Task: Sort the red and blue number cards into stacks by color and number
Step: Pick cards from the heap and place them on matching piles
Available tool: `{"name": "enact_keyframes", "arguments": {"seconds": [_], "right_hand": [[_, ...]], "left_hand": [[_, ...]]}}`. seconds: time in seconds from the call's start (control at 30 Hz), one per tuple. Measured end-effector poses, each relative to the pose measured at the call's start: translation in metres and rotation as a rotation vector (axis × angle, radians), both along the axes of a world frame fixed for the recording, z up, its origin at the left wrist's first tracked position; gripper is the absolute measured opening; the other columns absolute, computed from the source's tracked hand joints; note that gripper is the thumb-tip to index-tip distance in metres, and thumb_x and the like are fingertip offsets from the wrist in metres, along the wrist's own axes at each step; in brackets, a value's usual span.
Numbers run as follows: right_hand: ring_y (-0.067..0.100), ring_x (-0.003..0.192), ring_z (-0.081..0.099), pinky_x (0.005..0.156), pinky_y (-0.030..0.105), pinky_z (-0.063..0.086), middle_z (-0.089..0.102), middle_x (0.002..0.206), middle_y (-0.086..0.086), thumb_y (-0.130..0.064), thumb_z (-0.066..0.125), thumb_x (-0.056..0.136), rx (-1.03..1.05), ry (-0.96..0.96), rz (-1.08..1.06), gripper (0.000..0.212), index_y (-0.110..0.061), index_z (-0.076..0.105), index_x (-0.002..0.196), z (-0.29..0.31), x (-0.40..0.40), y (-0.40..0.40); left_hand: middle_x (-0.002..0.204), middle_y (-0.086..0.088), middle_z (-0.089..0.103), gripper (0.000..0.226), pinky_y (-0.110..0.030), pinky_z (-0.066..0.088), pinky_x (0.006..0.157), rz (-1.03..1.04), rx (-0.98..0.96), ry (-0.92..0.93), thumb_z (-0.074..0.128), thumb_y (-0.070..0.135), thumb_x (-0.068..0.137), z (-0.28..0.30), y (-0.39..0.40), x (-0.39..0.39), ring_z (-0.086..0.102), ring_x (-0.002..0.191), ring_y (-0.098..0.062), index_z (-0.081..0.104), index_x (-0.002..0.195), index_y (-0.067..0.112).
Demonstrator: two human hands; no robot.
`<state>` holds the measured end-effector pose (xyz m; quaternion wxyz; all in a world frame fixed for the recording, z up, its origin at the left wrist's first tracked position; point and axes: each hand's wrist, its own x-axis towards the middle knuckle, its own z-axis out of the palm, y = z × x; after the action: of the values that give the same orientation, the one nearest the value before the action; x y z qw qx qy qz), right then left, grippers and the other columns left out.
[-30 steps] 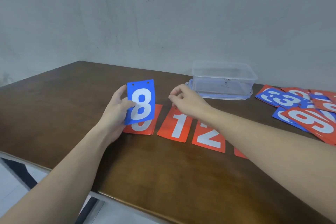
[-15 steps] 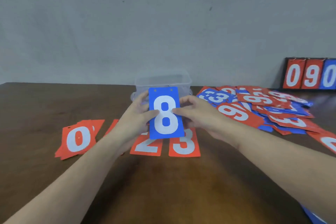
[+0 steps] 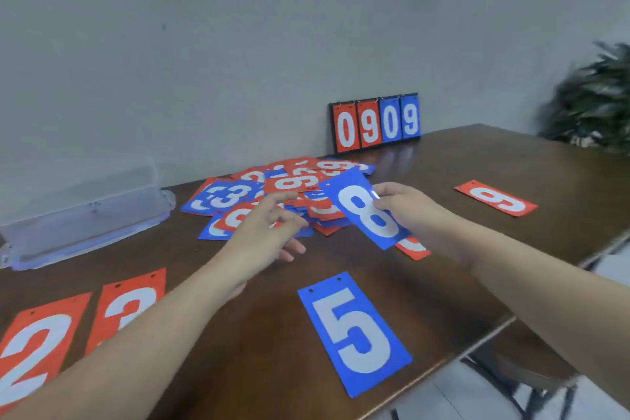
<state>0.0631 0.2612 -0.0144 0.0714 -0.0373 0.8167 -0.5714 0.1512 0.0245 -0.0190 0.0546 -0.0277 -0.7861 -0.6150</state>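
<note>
right hand (image 3: pixel 405 211) pinching the flat, rectangular blue 8 card (image 3: pixel 366 210); left hand (image 3: pixel 266 232) loose, fingers half-curled, holding nothing; glossy dark wood table (image 3: pixel 443 269) underneath

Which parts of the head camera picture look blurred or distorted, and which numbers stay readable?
Head view: the plant at the right edge and the clear box smear with motion; the table edge bows from the wide lens; the blue 8 card and blue 5 card read clearly.

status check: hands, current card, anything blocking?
Right hand pinching blue 8 card, held tilted above the table. Left hand empty, fingers loosely curled, near unsorted pile. Blue 5 card flat near the front edge; nothing blocking.
</note>
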Motion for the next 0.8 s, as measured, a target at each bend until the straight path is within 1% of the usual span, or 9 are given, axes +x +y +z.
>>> {"name": "enact_keyframes", "arguments": {"seconds": [0.1,0.2,0.33,0.43,0.5,0.57,0.63,0.7,0.8], "right_hand": [[0.017,0.082,0.069,0.067,0.027,0.057,0.073,0.101,0.004,-0.003,0.047,0.095,0.12,0.01,-0.143,0.028,-0.023,0.066,0.102,-0.003,-0.005,0.065],[0.015,0.075,0.063,0.058,0.025,0.049,0.069,0.097,0.002,-0.005,0.045,0.093,0.247,0.037,-0.244,0.033,-0.026,0.064,0.111,-0.008,-0.007,0.125],[0.017,0.074,0.056,0.057,0.027,0.041,0.062,0.107,0.002,-0.014,0.05,0.096,0.435,0.078,-0.333,0.039,-0.025,0.052,0.133,-0.022,-0.016,0.194],[0.02,0.072,0.06,0.057,0.03,0.042,0.067,0.098,0.002,-0.018,0.048,0.097,0.589,0.088,-0.332,0.033,-0.027,0.053,0.128,-0.035,-0.024,0.226],[0.021,0.088,0.061,0.066,0.03,0.044,0.068,0.106,0.001,-0.023,0.049,0.097,0.724,0.103,-0.32,0.029,-0.031,0.059,0.123,-0.042,-0.027,0.238],[0.025,0.114,0.05,0.087,0.034,0.041,0.061,0.123,0.0,-0.033,0.051,0.097,0.911,0.139,-0.332,0.027,-0.036,0.061,0.123,-0.046,-0.026,0.245],[0.026,0.126,0.04,0.099,0.039,0.035,0.053,0.134,-0.002,-0.039,0.052,0.098,1.009,0.211,-0.343,0.027,-0.039,0.061,0.123,-0.049,-0.023,0.248],[0.023,0.132,0.039,0.102,0.04,0.034,0.051,0.142,-0.007,-0.04,0.052,0.098,0.971,0.309,-0.293,0.029,-0.038,0.062,0.126,-0.052,-0.021,0.249],[0.016,0.13,0.046,0.103,0.038,0.041,0.057,0.139,-0.013,-0.044,0.051,0.099,0.838,0.35,-0.155,0.033,-0.035,0.065,0.128,-0.055,-0.013,0.245]], "left_hand": [[0.104,-0.002,0.067,0.021,-0.026,0.053,0.062,-0.109,-0.11,0.008,0.059,0.019,0.099,-0.001,0.045,-0.024,0.072,0.074,-0.014,0.059,0.116,0.032],[0.103,0.0,0.068,0.019,-0.023,0.051,0.065,-0.179,-0.189,0.033,0.059,0.019,0.099,-0.004,0.086,-0.045,0.07,0.076,-0.009,0.063,0.111,0.035],[0.102,0.014,0.067,0.017,-0.02,0.051,0.076,-0.219,-0.324,0.073,0.06,0.025,0.099,-0.006,0.131,-0.069,0.064,0.093,-0.003,0.066,0.104,0.041],[0.104,0.018,0.066,0.018,-0.02,0.052,0.076,-0.265,-0.382,0.073,0.059,0.026,0.099,-0.007,0.159,-0.083,0.063,0.099,-0.002,0.066,0.1,0.042],[0.107,0.016,0.068,0.019,-0.02,0.053,0.071,-0.294,-0.415,0.086,0.057,0.023,0.099,-0.01,0.176,-0.091,0.064,0.097,-0.003,0.068,0.102,0.039],[0.105,0.015,0.068,0.021,-0.027,0.054,0.071,-0.315,-0.455,0.097,0.056,0.019,0.098,-0.014,0.19,-0.099,0.064,0.093,-0.006,0.069,0.103,0.035],[0.104,0.015,0.067,0.022,-0.026,0.05,0.08,-0.337,-0.533,0.128,0.057,0.018,0.097,-0.018,0.203,-0.106,0.061,0.097,-0.004,0.069,0.103,0.034],[0.109,0.012,0.065,0.021,-0.025,0.046,0.092,-0.368,-0.62,0.167,0.058,0.017,0.095,-0.023,0.213,-0.112,0.059,0.103,-0.004,0.067,0.105,0.033],[0.12,0.012,0.059,0.023,-0.022,0.04,0.097,-0.423,-0.761,0.217,0.058,0.02,0.096,-0.028,0.223,-0.116,0.053,0.113,-0.006,0.065,0.112,0.034]]}}
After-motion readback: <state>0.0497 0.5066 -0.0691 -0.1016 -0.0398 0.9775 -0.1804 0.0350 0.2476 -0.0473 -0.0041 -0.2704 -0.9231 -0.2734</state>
